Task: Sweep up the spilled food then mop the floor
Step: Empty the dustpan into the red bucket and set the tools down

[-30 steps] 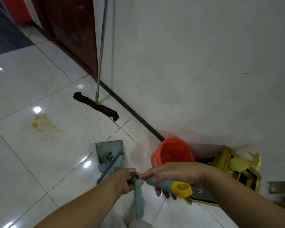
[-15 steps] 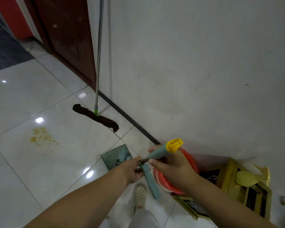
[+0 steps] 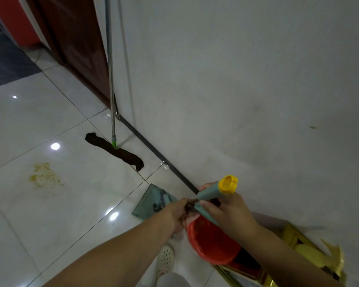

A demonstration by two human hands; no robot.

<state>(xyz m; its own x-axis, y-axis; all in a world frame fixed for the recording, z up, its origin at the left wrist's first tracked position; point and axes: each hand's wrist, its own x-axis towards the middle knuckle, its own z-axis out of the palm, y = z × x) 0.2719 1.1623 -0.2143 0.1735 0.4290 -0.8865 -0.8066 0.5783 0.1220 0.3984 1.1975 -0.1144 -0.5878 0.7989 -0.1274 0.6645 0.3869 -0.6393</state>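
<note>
Yellow crumbs of spilled food lie on the white tile floor at the left. My right hand is closed around a teal broom handle with a yellow cap, which tilts up toward the wall. My left hand grips the top of the teal dustpan, right where the two handles meet. The pan hangs just above the floor. A mop with a dark brown head rests on the tiles, its metal pole leaning on the wall.
A red bucket stands below my hands beside the white wall. A gold-coloured stand sits at the lower right. A dark wooden door is behind the mop. My white shoe is under my left arm.
Both hands lifted the dustpan and broom off the floor toward the wall. The yellow-capped handle swung from pointing down-right to pointing up.
</note>
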